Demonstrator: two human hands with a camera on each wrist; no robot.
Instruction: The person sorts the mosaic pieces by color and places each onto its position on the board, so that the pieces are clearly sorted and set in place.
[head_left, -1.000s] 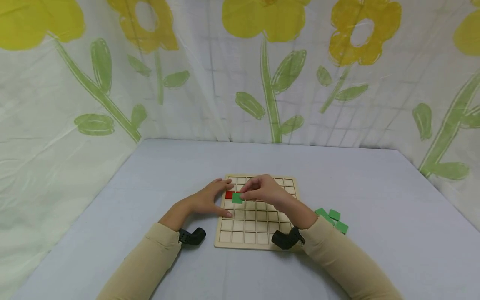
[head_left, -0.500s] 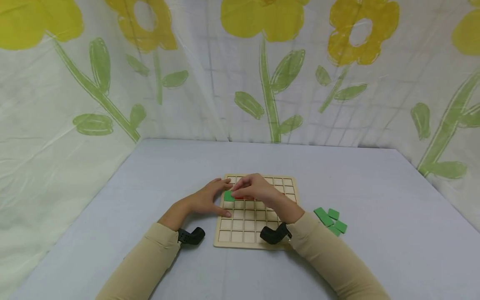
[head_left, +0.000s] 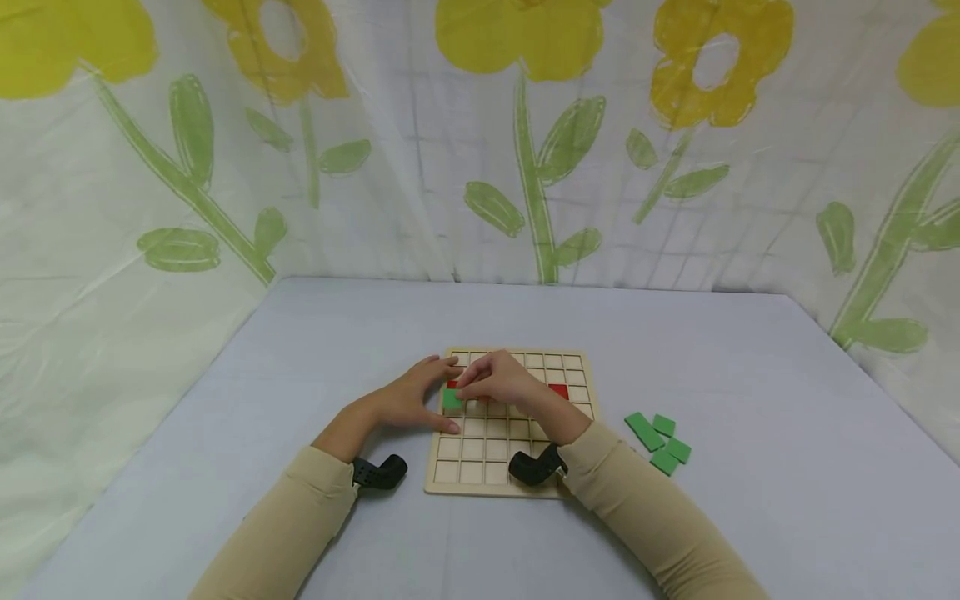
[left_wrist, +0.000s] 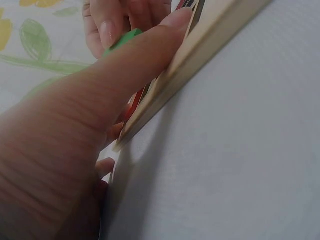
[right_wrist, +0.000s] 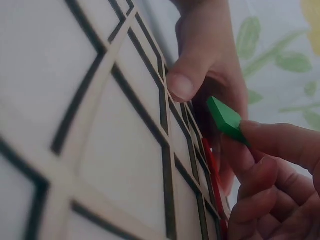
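A wooden grid board point(head_left: 487, 493) lies on the table. My right hand point(head_left: 506, 385) pinches a green square tile point(head_left: 452, 400) between thumb and fingers, over the board's left column. In the right wrist view the green tile point(right_wrist: 224, 116) is tilted and raised above the grid. My left hand point(head_left: 401, 404) rests at the board's left edge, fingers spread and thumb point(left_wrist: 165, 37) lying over the rim. Part of a red tile point(head_left: 452, 385) shows just beyond the green one; another red tile point(head_left: 558, 391) sits in the same row farther right. My right hand hides the row's middle.
Several loose green tiles point(head_left: 663, 426), one of them longer than the others, lie on the white table point(head_left: 750, 375) right of the board. A curtain point(head_left: 420, 192) printed with yellow flowers hangs behind the table.
My right hand has carried the green tile left to the left column, then slightly nearer. The red tile on the right has come into view. My left hand has stayed at the edge.
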